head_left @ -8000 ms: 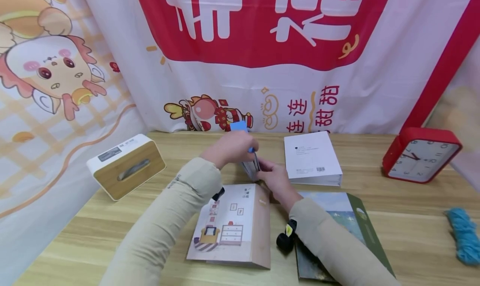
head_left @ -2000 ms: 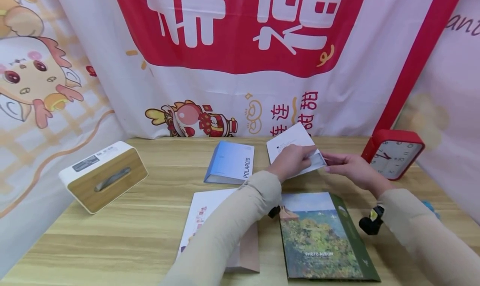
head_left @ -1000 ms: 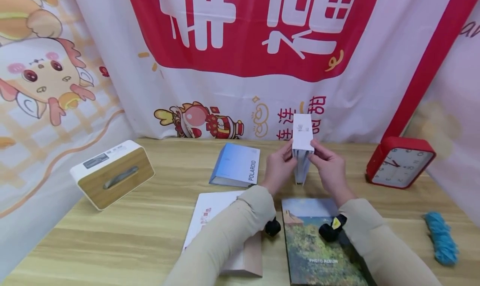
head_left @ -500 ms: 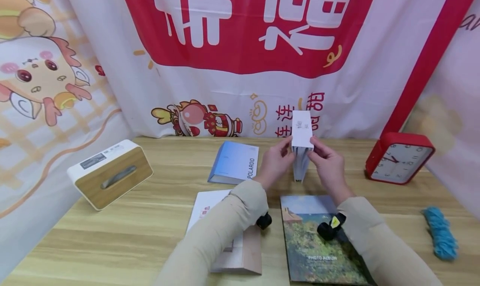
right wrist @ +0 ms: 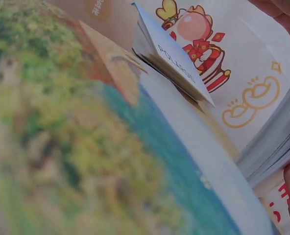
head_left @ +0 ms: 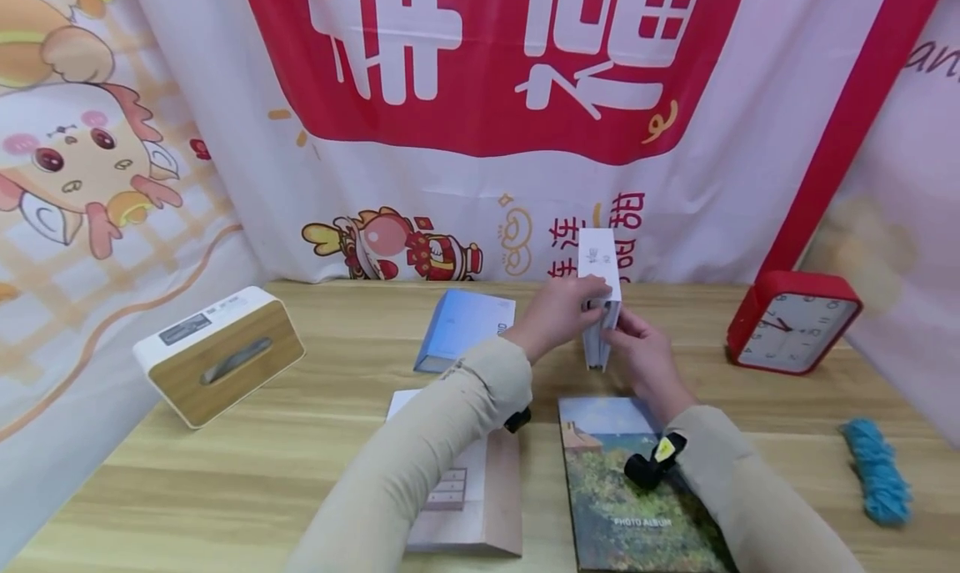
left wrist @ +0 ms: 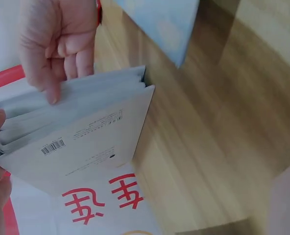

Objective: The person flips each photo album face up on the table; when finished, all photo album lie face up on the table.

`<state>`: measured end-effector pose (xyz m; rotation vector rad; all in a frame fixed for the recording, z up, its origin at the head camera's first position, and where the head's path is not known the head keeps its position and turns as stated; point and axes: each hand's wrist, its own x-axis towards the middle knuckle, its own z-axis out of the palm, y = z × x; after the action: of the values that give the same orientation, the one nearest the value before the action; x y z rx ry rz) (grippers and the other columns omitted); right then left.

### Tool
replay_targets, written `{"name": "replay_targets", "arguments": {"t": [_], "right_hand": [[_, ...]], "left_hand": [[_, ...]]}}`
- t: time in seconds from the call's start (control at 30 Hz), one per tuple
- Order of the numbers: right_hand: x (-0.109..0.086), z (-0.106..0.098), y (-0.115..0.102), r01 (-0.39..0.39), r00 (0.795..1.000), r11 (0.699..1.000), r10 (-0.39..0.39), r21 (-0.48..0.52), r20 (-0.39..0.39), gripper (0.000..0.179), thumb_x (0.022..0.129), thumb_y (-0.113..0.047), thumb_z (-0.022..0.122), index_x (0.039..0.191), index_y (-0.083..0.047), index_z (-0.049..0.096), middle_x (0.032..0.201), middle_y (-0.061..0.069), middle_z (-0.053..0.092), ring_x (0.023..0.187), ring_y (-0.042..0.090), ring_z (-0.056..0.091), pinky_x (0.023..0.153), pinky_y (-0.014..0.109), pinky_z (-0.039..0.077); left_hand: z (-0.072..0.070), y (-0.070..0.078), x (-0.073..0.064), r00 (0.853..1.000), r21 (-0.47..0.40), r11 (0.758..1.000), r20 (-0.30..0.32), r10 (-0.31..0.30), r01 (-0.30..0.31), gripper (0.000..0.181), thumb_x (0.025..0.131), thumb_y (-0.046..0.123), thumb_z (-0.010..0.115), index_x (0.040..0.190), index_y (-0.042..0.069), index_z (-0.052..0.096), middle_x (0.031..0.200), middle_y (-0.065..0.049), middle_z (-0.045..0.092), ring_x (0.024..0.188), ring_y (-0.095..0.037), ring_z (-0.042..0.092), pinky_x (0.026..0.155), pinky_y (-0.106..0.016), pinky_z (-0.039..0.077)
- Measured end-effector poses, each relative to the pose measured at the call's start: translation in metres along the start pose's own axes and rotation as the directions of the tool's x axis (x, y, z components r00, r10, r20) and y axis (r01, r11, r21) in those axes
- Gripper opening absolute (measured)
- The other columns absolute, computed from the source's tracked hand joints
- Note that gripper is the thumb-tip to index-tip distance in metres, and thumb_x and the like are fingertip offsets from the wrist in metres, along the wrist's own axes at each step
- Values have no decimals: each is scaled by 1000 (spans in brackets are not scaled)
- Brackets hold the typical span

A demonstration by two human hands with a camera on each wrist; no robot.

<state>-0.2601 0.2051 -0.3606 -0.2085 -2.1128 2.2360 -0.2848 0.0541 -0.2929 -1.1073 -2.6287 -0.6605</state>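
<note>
A white photo album stands on the table with its spine up and its page ends toward me. My left hand grips it at the spine, fingers over the top. My right hand pinches the right-hand cover lower down. In the left wrist view the album's back cover shows a barcode, and a digit of my right hand lies against the page ends. The right wrist view catches only part of the album's pages at its right edge.
A blue Polaroid album lies left of my hands. Nearer are an illustrated album, partly under my left sleeve, and a landscape photo album. A tissue box stands left, a red clock and blue yarn right.
Earlier my hands worked on the blue album, which now lies flat. The white album has gone from lying to upright. Lately my left hand moved onto its spine and my right slid down.
</note>
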Motion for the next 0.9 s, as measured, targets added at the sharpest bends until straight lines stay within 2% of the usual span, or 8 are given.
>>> {"name": "replay_targets", "arguments": {"t": [0.17,0.33,0.43,0.67,0.77,0.9], "right_hand": [[1,2,6,-39,999,999,38,8,27,59,87,-4,59,140,-19,38,147,5,35,134,21,34,109,36,31],[4,5,12,-67,995,998,68,-20,66,60,86,2,56,141,-11,36,146,11,34,135,24,32,109,37,29],[6,6,15,-67,996,997,70,-46,62,61,85,4,56,140,-9,36,145,13,35,134,25,31,110,39,29],[7,10,20,-55,998,996,57,-68,29,63,80,9,55,138,-8,40,143,14,38,133,25,33,109,38,29],[6,9,20,-39,999,992,40,-117,4,60,80,7,53,137,-8,42,141,15,40,130,26,35,109,40,29],[3,6,18,-18,997,979,3,-202,-75,52,81,1,52,132,-9,50,136,13,48,122,24,43,103,39,36]], "left_hand": [[-3,-1,5,998,33,999,53,16,-18,34,88,19,63,122,15,59,119,2,63,109,-13,57,92,-23,45],[-7,-4,12,995,-11,999,94,-29,31,35,88,16,63,122,16,61,121,2,62,114,-14,55,95,-23,44],[-8,-5,14,995,-30,999,91,-41,44,33,88,13,62,121,17,62,123,3,61,114,-14,55,93,-22,44],[-10,-7,11,993,31,999,116,10,-14,32,92,14,56,123,18,61,124,1,61,111,-15,57,89,-22,47],[-12,-8,9,993,70,997,112,37,-45,30,92,13,54,122,17,62,120,0,63,108,-16,59,87,-22,47],[-13,-9,6,995,81,995,92,45,-52,28,91,11,56,117,14,64,113,-2,66,104,-17,60,86,-23,48]]}}
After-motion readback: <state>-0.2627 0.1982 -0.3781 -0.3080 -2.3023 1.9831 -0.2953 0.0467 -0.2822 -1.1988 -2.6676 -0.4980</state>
